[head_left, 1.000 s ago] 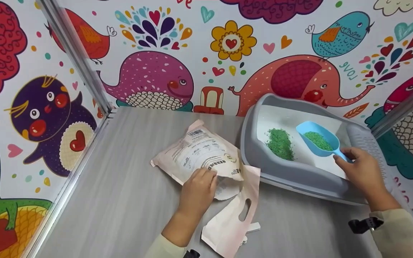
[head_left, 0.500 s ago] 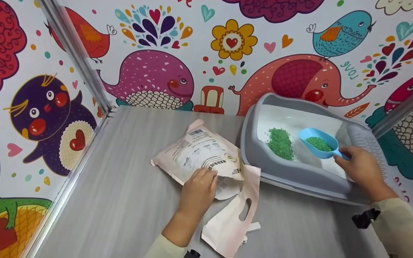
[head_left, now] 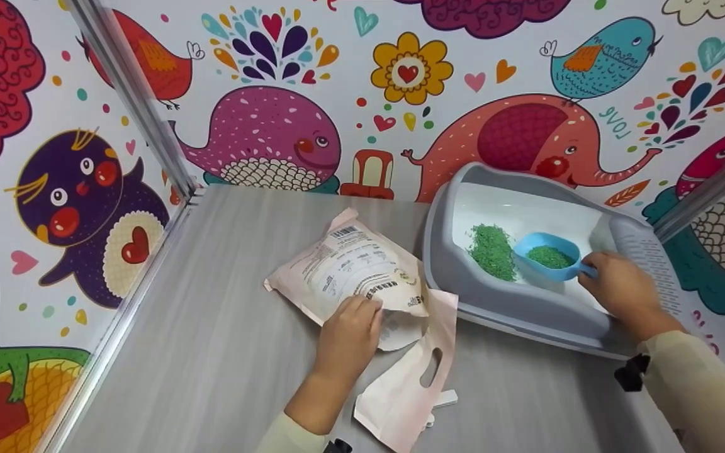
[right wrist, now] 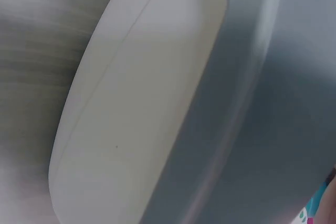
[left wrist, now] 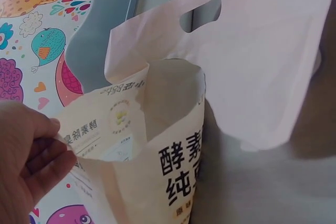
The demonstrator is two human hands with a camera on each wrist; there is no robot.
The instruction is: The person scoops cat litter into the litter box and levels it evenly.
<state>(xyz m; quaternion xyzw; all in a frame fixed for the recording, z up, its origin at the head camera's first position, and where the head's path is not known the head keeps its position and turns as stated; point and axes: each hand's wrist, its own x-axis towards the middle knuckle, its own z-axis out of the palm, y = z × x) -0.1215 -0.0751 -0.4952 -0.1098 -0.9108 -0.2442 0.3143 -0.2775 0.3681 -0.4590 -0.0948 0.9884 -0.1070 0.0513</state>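
My right hand (head_left: 620,286) grips the handle of a light blue scoop (head_left: 564,274), which carries green granules and is held inside a grey and white litter box (head_left: 501,302). To the left of the scoop, a pile of green granules (head_left: 491,251) lies on the box's white floor. With thumb and fingers, my left hand (head_left: 348,333) pinches the edge of the opened mouth of a pale pink bag (head_left: 350,270). The left wrist view shows the bag's mouth (left wrist: 173,93) gaping. In the right wrist view the box's outer wall (right wrist: 252,129) fills much of the picture.
The bag's torn-off top strip (head_left: 406,384), with a handle hole, hangs toward the table's near side. A small white object (head_left: 444,399) lies partly under it. Everything stands on a grey wood-patterned table (head_left: 211,302), with printed walls (head_left: 274,138) behind and to the left.
The right hand has lowered the scoop and shifted it left, nearer the green pile, and its bowl has tilted. The left hand and the bag stay where they were.
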